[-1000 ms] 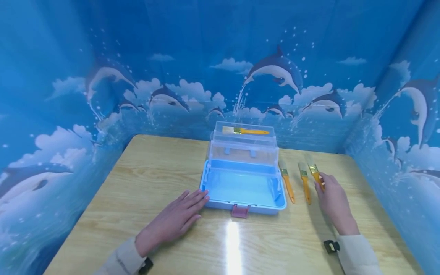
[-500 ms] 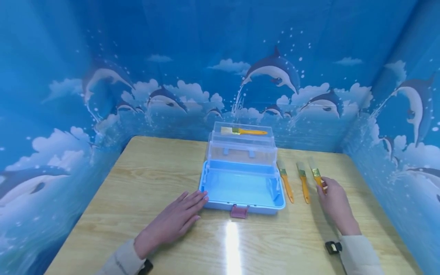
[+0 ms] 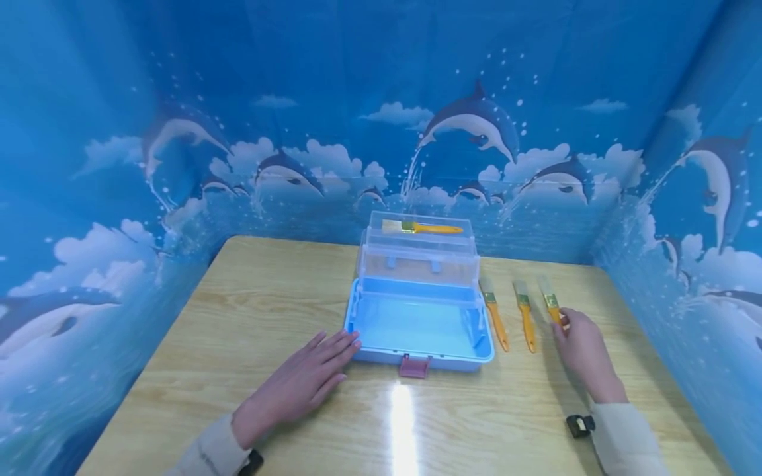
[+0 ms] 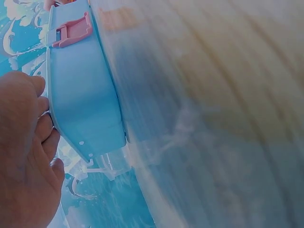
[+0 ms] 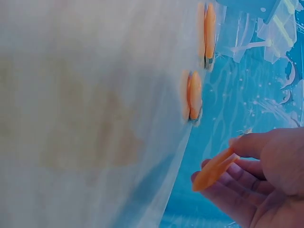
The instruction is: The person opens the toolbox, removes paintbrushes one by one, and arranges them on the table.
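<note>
My right hand (image 3: 586, 350) pinches the orange handle of a paintbrush (image 3: 551, 301) at the right of the table; its pale bristles point away from me. In the right wrist view, thumb and fingers meet on that orange handle (image 5: 213, 173). My left hand (image 3: 297, 383) lies with straight fingers, tips touching the front left corner of a blue plastic box (image 3: 411, 324). The left wrist view has these fingers along the rim of the blue box (image 4: 80, 76). The box stands with its clear lid raised, and a paintbrush (image 3: 423, 227) lies across the clear upper part.
Two more paintbrushes lie between the box and my right hand: one close to the box (image 3: 499, 324), one farther right (image 3: 526, 324). A pink latch (image 3: 414, 366) hangs at the box front. Dolphin-print curtains (image 3: 333, 211) border the wooden table (image 3: 268, 284) at back and sides.
My right hand has shifted slightly right with the pinched paintbrush, widening its gap from the neighbouring brush. The left hand stays on the box corner.
</note>
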The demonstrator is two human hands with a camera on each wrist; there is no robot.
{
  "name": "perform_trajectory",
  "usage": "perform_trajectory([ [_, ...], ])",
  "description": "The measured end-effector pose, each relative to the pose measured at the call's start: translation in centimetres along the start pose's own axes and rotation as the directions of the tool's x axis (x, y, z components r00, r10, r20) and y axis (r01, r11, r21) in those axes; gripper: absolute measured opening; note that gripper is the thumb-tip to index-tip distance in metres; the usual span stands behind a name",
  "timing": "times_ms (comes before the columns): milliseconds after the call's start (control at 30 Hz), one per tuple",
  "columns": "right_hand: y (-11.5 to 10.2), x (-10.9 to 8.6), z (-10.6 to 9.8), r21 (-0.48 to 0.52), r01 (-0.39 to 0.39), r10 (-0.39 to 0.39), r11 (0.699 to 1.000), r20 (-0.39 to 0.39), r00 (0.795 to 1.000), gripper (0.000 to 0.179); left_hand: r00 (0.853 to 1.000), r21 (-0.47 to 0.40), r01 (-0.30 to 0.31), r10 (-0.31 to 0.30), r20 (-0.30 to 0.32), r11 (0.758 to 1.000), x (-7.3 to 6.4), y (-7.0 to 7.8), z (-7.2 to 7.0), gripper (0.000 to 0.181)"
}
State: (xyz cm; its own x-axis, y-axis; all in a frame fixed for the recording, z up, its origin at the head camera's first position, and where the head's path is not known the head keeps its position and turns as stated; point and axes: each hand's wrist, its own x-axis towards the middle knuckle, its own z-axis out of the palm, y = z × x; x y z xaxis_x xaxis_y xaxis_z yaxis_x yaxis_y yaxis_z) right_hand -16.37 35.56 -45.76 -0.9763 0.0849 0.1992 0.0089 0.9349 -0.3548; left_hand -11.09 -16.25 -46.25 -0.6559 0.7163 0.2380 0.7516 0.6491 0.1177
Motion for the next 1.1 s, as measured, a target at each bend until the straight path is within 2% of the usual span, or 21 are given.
perform_trajectory([
  [133,0.3,0.8,-0.1,-0.010,0.030,-0.029,1.000,0.029,0.999,0.038,1.000,0.000,0.007,-0.007,0.002,1.000,-0.1,-0.1,0.2,0.054],
  [333,0.9,1.6,0.1,-0.031,0.032,-0.030,0.999,0.076,0.997,0.035,1.000,-0.016,0.010,-0.009,0.012,1.000,0.1,-0.1,0.3,0.055],
  [567,1.2,2.2,0.6,-0.064,-0.059,0.070,0.996,0.191,0.979,0.038,1.000,-0.004,-0.018,0.018,-0.017,1.000,0.1,0.0,0.2,0.054],
  [933,1.3,2.9,0.7,-0.079,-0.092,0.109,0.993,0.252,0.962,0.036,1.000,-0.013,0.001,-0.001,0.004,1.000,0.1,0.1,0.0,0.053],
  [1100,1.2,3.2,0.8,-0.084,-0.132,0.151,0.988,0.283,0.947,0.038,1.000,-0.010,0.005,-0.005,0.010,1.000,0.1,0.1,0.0,0.053],
])
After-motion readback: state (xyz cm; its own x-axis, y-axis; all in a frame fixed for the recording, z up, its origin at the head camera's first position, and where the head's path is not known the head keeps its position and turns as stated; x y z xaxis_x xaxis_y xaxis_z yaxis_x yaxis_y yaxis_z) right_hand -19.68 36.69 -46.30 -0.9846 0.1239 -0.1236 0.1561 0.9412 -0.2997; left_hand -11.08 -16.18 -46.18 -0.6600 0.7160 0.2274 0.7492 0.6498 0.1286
